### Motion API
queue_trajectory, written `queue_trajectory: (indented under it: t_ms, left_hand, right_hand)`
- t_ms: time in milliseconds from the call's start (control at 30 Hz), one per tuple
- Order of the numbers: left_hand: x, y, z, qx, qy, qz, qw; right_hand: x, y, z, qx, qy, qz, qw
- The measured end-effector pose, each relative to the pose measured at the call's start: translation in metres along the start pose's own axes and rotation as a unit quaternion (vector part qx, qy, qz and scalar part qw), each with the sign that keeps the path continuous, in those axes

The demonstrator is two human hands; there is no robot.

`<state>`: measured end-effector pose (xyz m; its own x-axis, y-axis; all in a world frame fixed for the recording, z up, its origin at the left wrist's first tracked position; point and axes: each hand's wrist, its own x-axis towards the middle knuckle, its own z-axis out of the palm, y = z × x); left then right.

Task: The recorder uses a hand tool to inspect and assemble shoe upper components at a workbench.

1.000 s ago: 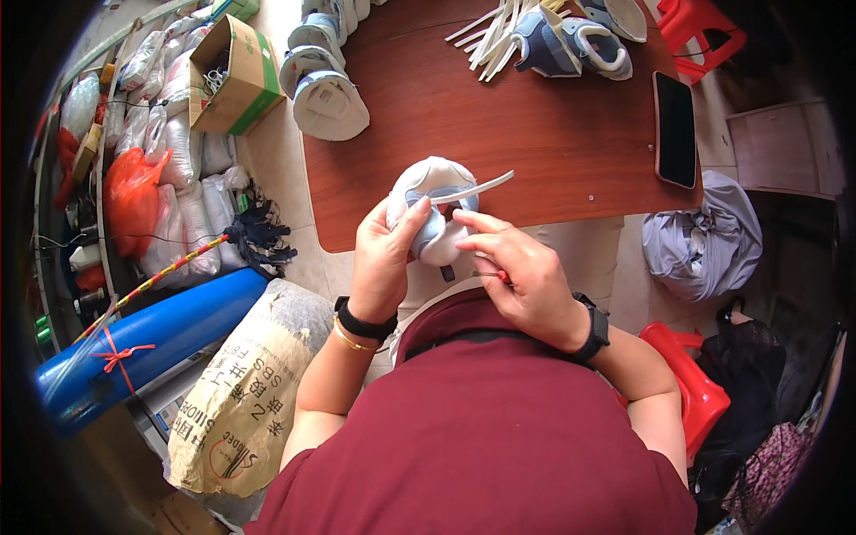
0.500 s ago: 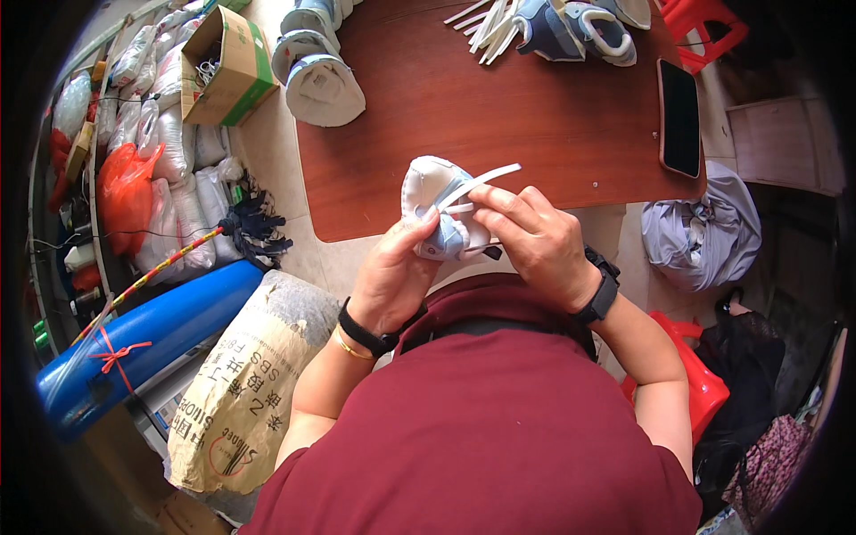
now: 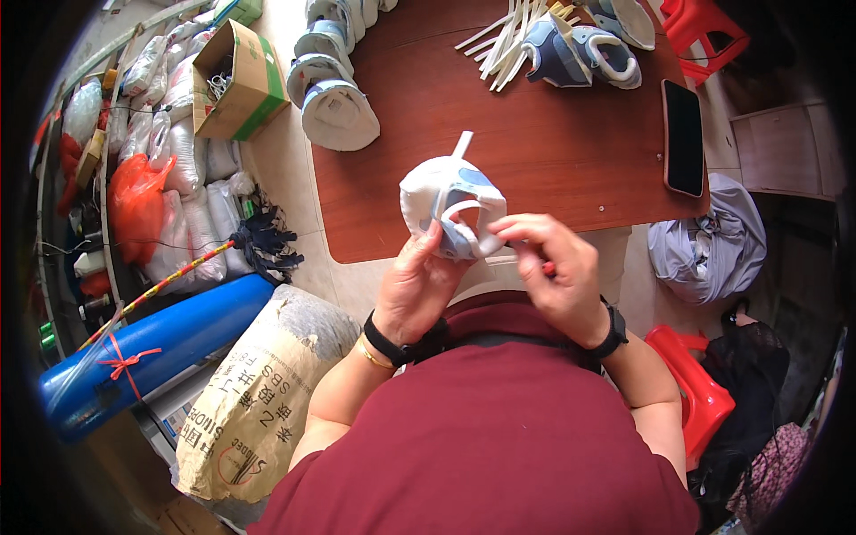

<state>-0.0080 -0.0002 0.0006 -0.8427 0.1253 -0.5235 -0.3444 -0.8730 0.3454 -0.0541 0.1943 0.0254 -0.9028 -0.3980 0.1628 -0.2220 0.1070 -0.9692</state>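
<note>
My left hand grips a white and light-blue shoe upper from its lower left, thumb pressed on its side. The upper is held just past the table's near edge, its opening showing. A narrow white strip sticks up from its far side; where the strip's other end lies I cannot tell. At the upper's right edge, my right hand has bent fingers, with the fingertips at the edge. A small red-ended thing shows between those fingers; the rest of it is hidden by the hand.
On the reddish-brown table are a row of shoe uppers, loose white strips, blue uppers and a phone. A carton, blue cylinder and paper sack stand left; a red stool is right.
The shoe upper has turned in my left hand, and its white strip now points away from me. My right hand has let go of the strip and moved slightly right and nearer to me.
</note>
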Motion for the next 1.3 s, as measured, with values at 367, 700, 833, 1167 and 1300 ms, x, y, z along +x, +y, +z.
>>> queue_trajectory:
  t_ms: [367,700,833,1167,1300]
  left_hand:
    - [-0.007,-0.011,-0.001,0.116,-0.012,0.029,0.993]
    - [-0.008,-0.019,-0.008,0.157,-0.018,0.077,0.984]
    - [-0.012,-0.027,-0.004,0.252,0.001,0.136,0.958]
    - [-0.023,0.001,-0.001,0.514,-0.001,0.177,0.839]
    - [-0.015,0.022,0.0,0.557,0.016,0.294,0.777]
  right_hand:
    - [0.0,0.0,0.014,-0.008,0.002,-0.014,1.0]
    - [-0.003,0.007,0.014,0.011,0.026,0.044,0.999]
    - [0.001,0.007,0.017,-0.022,0.022,0.034,0.999]
    - [-0.001,0.015,0.022,0.006,0.007,0.087,0.996]
    - [-0.005,0.016,0.023,-0.009,-0.012,0.072,0.997]
